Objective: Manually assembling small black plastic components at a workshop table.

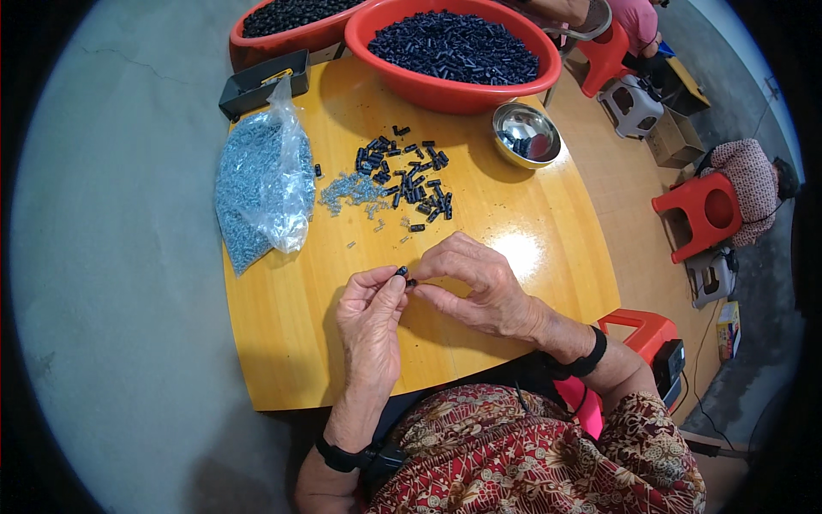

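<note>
My left hand (368,310) pinches a small black plastic cylinder (401,271) between thumb and forefinger, above the near part of the table. Close against it, my right hand (481,289) has its thumb and forefinger drawn together at a second dark piece (411,283); how the two pieces join is too small to make out. Beyond my hands lies a loose heap of black plastic cylinders (417,184). Small clear, bluish plastic parts (349,188) are piled along its left side, with a few scattered nearer to me.
A clear plastic bag (261,184) full of bluish parts lies at the table's left edge, before a dark tray (264,84). Red basins (454,96) of black parts stand at the back. A metal bowl (535,146) sits right. Other people and red stools (702,214) are further right.
</note>
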The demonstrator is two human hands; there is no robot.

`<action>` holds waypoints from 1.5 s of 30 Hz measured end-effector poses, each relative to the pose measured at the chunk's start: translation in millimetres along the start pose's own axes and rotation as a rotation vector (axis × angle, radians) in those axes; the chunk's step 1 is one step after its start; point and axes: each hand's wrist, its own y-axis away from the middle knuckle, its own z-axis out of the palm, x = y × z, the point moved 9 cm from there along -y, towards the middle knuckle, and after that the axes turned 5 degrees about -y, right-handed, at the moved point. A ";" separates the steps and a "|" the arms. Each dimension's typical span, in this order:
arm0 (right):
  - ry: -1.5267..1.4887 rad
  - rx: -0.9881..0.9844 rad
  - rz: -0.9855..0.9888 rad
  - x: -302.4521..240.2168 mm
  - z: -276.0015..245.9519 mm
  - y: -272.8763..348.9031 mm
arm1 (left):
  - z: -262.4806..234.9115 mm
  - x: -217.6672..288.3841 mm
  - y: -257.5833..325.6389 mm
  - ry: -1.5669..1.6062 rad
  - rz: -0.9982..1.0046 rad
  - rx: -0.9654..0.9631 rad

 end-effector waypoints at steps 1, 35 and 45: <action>0.000 0.000 0.000 0.3 0.1 -0.2 | 0.7 -0.3 -0.1 0.000 0.003 -0.006; -0.061 0.129 0.062 0.2 -22.0 6.6 | 14.3 -0.7 13.8 -0.009 -0.047 -0.101; -0.093 0.165 0.101 2.7 -17.1 10.6 | 15.5 -10.2 13.1 0.084 -0.094 -0.090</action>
